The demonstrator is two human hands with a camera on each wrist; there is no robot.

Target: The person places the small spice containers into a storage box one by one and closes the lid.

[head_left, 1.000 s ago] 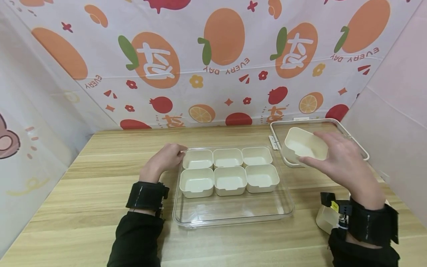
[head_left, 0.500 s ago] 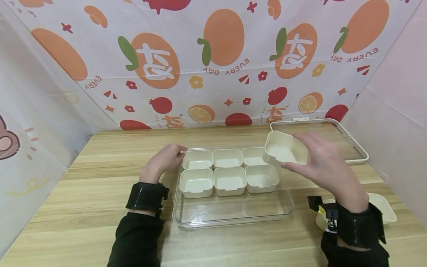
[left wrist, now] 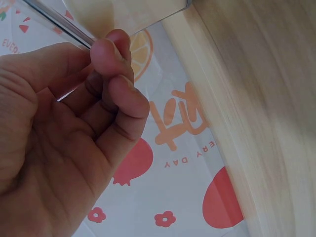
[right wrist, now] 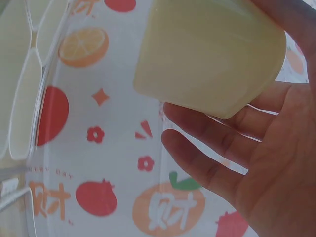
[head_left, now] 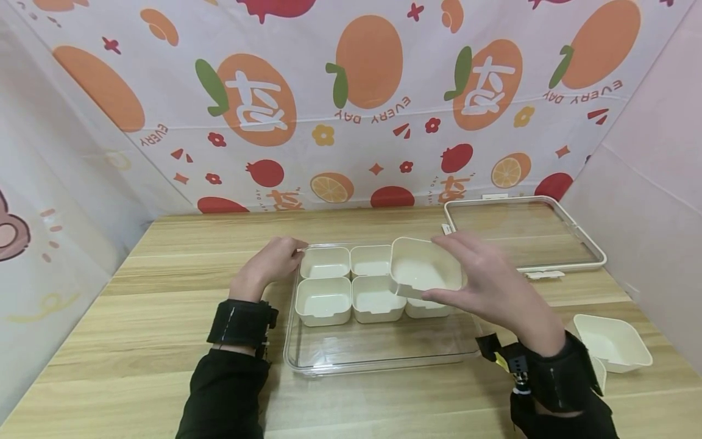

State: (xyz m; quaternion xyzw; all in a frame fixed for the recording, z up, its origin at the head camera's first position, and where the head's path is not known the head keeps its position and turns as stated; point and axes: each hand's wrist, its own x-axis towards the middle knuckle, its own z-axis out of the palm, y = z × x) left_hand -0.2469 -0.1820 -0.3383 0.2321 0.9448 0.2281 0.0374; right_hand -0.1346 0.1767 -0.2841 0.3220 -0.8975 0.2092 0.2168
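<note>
A clear plastic tray (head_left: 378, 350) lies on the table, with two rows of small cream bins (head_left: 323, 299) in its back part. My left hand (head_left: 273, 263) pinches the tray's back left corner between thumb and fingers; its wrist view shows the clear wall (left wrist: 148, 17) at the fingertips. My right hand (head_left: 488, 283) grips another cream bin (head_left: 425, 265) by its right side, thumb in front and fingers behind. This bin is held tilted above the tray's right-hand bins and hides part of them. In the right wrist view, the held bin (right wrist: 207, 54) covers the top.
A clear lid with a white frame (head_left: 548, 268) lies at the back right. More cream bins (head_left: 614, 341) stand at the right, one partly behind my right wrist. A printed fruit cloth (head_left: 373, 164) hangs along the table's back edge.
My right hand has carried the bin leftward from over the lid to above the tray's right-hand bins. The left hand has stayed at the tray's corner.
</note>
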